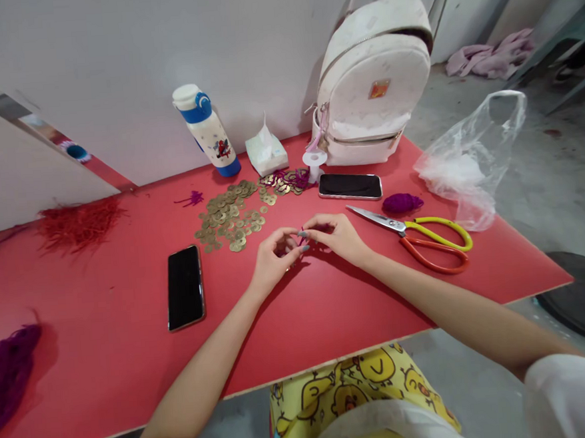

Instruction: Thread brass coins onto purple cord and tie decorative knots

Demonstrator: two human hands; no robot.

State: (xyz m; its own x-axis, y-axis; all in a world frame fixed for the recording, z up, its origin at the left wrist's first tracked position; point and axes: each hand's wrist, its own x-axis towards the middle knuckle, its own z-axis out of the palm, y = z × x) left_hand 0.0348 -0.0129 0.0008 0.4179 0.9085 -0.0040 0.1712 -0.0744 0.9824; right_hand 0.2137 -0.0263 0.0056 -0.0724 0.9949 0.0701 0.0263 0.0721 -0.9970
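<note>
My left hand and my right hand meet fingertip to fingertip above the red table. Between them runs a short piece of purple yarn, pinched by both. Whether a coin also sits inside my left fingers is hidden. Just beyond lies a spread of brass-coloured coins with holes. Behind those, a smaller group of coins is tied with purple yarn. Scissors with one yellow and one orange handle lie right of my right hand, near a purple yarn bundle.
Phones lie left and behind my hands. Along the wall stand a bottle, a tissue pack, a white spool and a white backpack. A plastic bag sits right; red shreds and purple yarn lie left.
</note>
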